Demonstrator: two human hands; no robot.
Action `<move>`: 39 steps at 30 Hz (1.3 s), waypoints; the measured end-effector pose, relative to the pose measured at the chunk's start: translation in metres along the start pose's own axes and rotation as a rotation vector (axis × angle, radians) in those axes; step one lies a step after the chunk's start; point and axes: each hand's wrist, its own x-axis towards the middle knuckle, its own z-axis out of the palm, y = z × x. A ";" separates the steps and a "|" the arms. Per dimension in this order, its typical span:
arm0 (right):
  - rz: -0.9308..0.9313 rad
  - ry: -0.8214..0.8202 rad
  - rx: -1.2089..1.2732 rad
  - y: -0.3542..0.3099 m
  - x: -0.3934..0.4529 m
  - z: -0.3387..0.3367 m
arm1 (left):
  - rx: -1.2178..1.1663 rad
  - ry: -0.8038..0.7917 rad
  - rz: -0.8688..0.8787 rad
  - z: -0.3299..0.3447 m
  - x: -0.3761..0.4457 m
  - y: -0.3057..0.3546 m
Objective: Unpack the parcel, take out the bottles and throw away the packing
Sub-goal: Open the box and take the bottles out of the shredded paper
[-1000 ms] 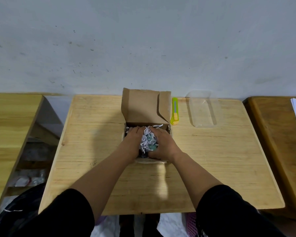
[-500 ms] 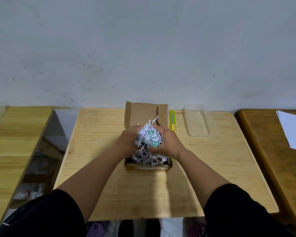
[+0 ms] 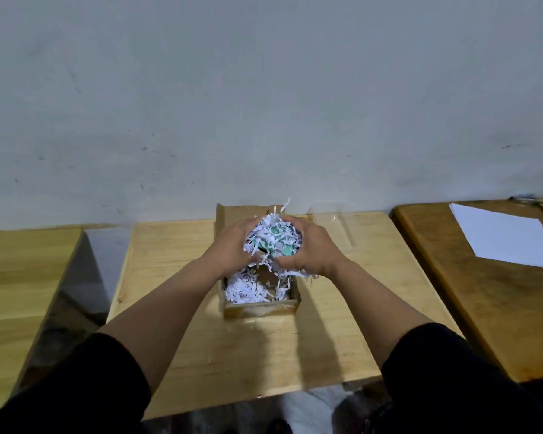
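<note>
Since the earlier frames both hands have risen out of the open brown cardboard box (image 3: 259,308), carrying a clump of white and green shredded paper packing (image 3: 271,238) that now sits above the box's far end, at the centre of the frame. The left hand (image 3: 232,245) cups the clump from the left and the right hand (image 3: 311,249) from the right; each grip is curled closed around the shreds, fingers pressed into the bundle, with loose strips sticking up and hanging below. Green patches show among the shreds, but whether they are paper or a bottle cannot be told. More white shredded paper (image 3: 246,288) remains inside the box, mostly at its left side, and bare cardboard shows beside it. The box rests on a light wooden table (image 3: 176,255), its raised back flap (image 3: 232,214) standing behind the hands. A clear plastic tray (image 3: 336,227) lies on the table just right of the hands, faint and blurred. At the right edge of the frame a white sheet of paper (image 3: 508,236) lies on a darker wooden table (image 3: 483,308).
</note>
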 end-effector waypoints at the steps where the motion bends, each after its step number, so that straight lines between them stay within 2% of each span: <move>1: 0.004 0.021 0.008 0.000 -0.005 -0.004 | 0.014 -0.013 0.010 0.001 0.002 0.004; 9: 0.027 0.144 -0.027 0.022 -0.033 -0.051 | 0.041 -0.035 0.121 0.017 0.023 0.055; 14: 0.064 0.152 -0.007 0.058 -0.047 -0.079 | -0.005 -0.030 0.150 0.052 0.040 0.084; 22: 0.117 0.017 0.060 0.155 -0.055 -0.098 | -0.155 -0.047 0.029 0.151 0.066 0.105; 29: 0.143 -0.147 0.027 0.243 -0.039 -0.068 | -0.149 -0.065 -0.146 0.232 0.080 0.089; 33: 0.121 -0.218 0.038 0.267 -0.036 -0.049 | -0.096 -0.076 -0.215 0.255 0.075 0.072; 39: 0.044 -0.262 0.002 0.280 -0.034 -0.042 | -0.037 -0.014 -0.155 0.258 0.073 0.070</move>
